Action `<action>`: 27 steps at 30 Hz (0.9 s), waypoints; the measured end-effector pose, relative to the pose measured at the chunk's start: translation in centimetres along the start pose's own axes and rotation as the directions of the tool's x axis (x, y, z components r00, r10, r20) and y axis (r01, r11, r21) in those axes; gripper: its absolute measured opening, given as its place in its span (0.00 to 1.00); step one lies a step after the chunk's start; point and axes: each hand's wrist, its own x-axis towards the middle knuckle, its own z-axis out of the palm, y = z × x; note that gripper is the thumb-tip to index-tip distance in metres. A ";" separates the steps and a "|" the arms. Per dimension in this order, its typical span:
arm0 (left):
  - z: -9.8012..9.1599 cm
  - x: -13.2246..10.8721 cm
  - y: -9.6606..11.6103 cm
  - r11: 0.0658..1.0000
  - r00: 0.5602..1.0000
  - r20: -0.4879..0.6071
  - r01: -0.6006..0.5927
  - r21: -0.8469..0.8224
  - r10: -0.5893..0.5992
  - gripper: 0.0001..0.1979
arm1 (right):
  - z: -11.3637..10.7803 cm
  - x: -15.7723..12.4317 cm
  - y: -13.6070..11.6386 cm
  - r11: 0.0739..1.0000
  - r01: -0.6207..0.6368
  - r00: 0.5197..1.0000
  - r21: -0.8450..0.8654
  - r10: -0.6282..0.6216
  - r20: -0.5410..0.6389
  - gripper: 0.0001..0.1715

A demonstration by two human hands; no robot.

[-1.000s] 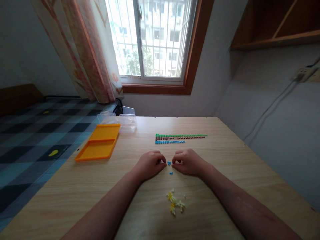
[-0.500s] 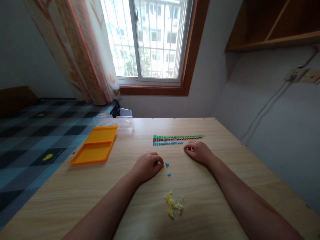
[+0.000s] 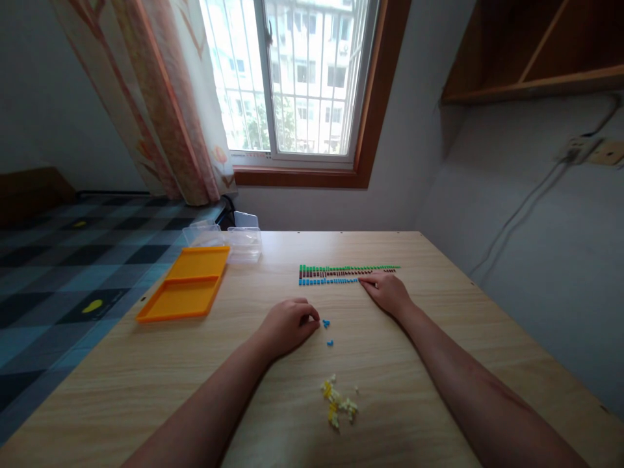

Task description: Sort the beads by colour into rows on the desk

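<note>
Rows of small green pieces, brown pieces and blue pieces run left to right on the wooden table. At the right end of the blue row, the pinched fingertips of my right hand touch the table; whatever they grip is too small to make out. My left hand rests with thumb and forefinger together, their contents hidden. Beside its fingertips lie a few loose blue pieces, and another blue piece is nearer to me. A pile of yellow and cream pieces sits closer still.
On the left of the table is an orange two-part tray, with clear plastic boxes behind it. A bed with a checked cover adjoins the left side. A wooden shelf hangs at the upper right.
My right hand has moved slightly forward, up to the end of the blue row, and now covers part of the brown row. My left hand has stayed put.
</note>
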 end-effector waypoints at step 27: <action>-0.3 -0.1 0.2 1.000 1.000 0.005 0.004 -0.012 -0.004 0.06 | 0.1 -0.3 -0.8 1.000 -0.024 0.999 0.013 0.025 -0.045 0.15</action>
